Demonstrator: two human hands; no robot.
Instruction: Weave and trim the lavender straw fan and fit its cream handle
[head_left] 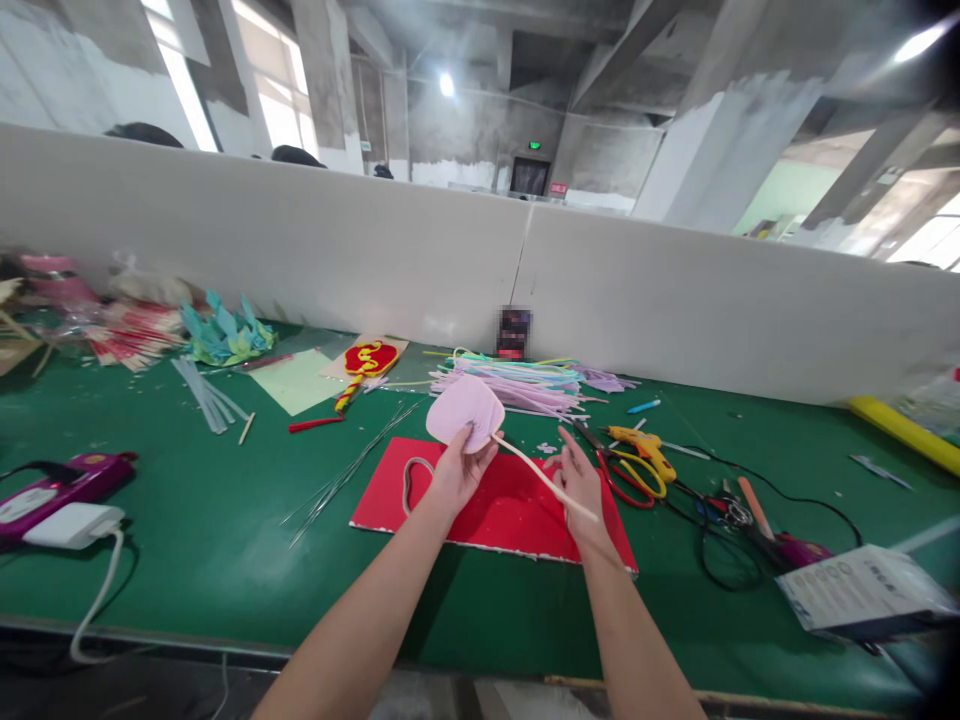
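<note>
The left hand (462,470) is grasping a lilac, rounded, cream-edged fan (465,405) above a flat red rectangular board (495,510) on the green counter (247,570), while its slender cream stem (529,461) is crossing before the right hand (585,485), whose grip I cannot tell.

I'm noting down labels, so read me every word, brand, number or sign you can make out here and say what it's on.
No text here can be read.
White box: print and round symbols, too blurred.
Green lit sign: too small.
Red sign: too small.
White label on the purple device: any print too blurred.
Dark item by the partition: pixelated, unreadable.
</note>
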